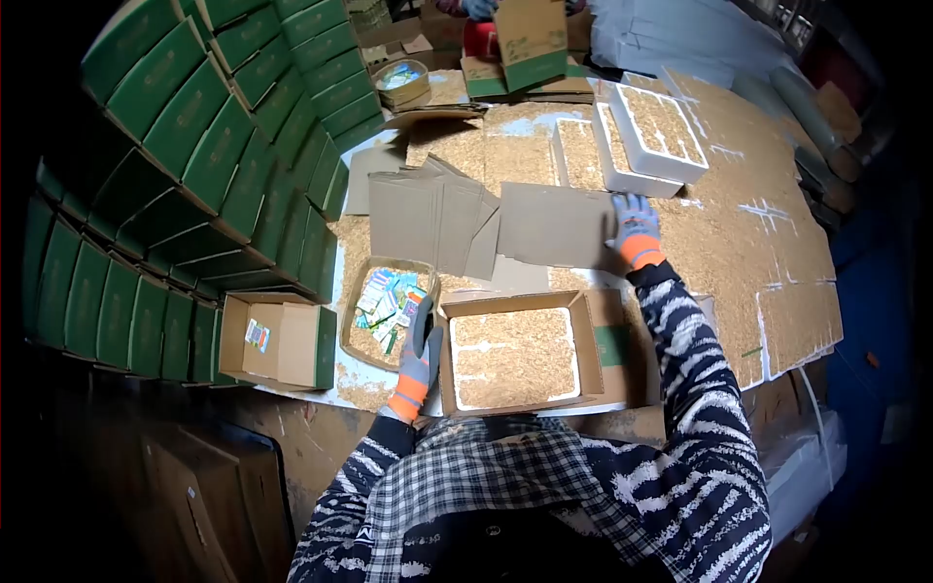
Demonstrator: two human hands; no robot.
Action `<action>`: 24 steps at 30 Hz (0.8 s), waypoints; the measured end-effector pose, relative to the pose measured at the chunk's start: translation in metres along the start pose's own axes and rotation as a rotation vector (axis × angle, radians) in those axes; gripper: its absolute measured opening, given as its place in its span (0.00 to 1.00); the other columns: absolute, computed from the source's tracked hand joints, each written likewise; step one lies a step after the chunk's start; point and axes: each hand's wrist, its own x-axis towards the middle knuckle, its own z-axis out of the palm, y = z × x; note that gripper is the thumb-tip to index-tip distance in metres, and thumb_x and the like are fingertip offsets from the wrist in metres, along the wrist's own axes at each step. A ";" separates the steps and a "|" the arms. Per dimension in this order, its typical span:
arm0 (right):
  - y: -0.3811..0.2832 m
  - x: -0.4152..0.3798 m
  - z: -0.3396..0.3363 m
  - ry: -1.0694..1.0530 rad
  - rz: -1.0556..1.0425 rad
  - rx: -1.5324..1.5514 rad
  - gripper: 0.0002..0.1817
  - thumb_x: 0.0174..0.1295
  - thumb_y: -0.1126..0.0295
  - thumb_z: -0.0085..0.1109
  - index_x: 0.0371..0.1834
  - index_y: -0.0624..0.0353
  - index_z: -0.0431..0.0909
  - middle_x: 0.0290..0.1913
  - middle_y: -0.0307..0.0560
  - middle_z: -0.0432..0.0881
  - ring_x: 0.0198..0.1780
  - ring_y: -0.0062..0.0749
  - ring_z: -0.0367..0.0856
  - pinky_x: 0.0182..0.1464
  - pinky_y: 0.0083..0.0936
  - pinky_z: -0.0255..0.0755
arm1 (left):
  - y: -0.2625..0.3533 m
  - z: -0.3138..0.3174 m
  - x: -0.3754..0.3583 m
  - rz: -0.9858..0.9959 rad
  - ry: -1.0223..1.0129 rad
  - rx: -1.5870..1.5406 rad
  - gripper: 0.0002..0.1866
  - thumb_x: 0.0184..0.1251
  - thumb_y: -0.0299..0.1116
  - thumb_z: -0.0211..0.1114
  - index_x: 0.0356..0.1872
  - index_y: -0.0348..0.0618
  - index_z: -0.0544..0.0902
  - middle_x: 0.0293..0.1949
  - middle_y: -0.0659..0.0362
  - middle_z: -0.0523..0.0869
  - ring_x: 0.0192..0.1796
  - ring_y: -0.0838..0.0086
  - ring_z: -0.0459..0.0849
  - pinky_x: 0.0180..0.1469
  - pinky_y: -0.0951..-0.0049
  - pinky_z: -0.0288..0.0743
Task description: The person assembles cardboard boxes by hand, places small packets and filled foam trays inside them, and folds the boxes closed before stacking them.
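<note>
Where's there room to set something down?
Widest: crumb-covered surface right of the right hand, between white trays and its right edge. Smaller: the patch behind the cardboard, left of those trays. Crowded: left side, with green boxes, basket and left hand close together.

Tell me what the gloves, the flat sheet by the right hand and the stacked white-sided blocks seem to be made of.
Gloves: probably knit fabric, matt, since they fit snugly with orange cuffs; any coating is unclear.
Flat sheet: likely cardboard, matt grey-brown, with straight, stiff-looking edges.
White-sided blocks: perhaps plastic foam, given the smooth white sides; the tan tops look crumbly, possibly wood particles.
</note>
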 end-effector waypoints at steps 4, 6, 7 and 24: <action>0.055 0.032 0.078 -0.051 0.047 -0.072 0.47 0.39 0.54 0.78 0.67 0.48 0.67 0.64 0.49 0.72 0.69 0.45 0.66 0.72 0.50 0.52 | -0.017 -0.031 0.010 0.073 0.287 0.384 0.35 0.62 0.33 0.69 0.70 0.43 0.66 0.66 0.48 0.71 0.68 0.53 0.67 0.71 0.60 0.61; 0.057 0.030 0.088 0.011 -0.022 -0.030 0.40 0.42 0.55 0.77 0.62 0.49 0.72 0.60 0.47 0.76 0.65 0.43 0.70 0.73 0.47 0.51 | -0.039 -0.040 0.019 -0.044 0.262 0.426 0.40 0.56 0.38 0.73 0.70 0.46 0.66 0.64 0.48 0.71 0.66 0.50 0.67 0.70 0.57 0.61; 0.062 0.023 0.079 0.021 -0.041 0.008 0.36 0.44 0.55 0.76 0.59 0.49 0.74 0.58 0.47 0.77 0.62 0.42 0.73 0.73 0.46 0.51 | -0.051 -0.041 0.021 -0.103 0.202 0.487 0.41 0.55 0.44 0.73 0.70 0.48 0.67 0.64 0.48 0.72 0.66 0.51 0.67 0.69 0.57 0.61; -0.047 -0.160 -0.112 0.273 -0.962 0.543 0.11 0.51 0.71 0.57 0.37 0.47 0.84 0.44 0.36 0.82 0.49 0.33 0.81 0.44 0.31 0.75 | -0.059 -0.083 0.030 -0.016 0.386 0.245 0.11 0.65 0.26 0.59 0.44 0.39 0.86 0.44 0.52 0.88 0.48 0.61 0.86 0.53 0.67 0.75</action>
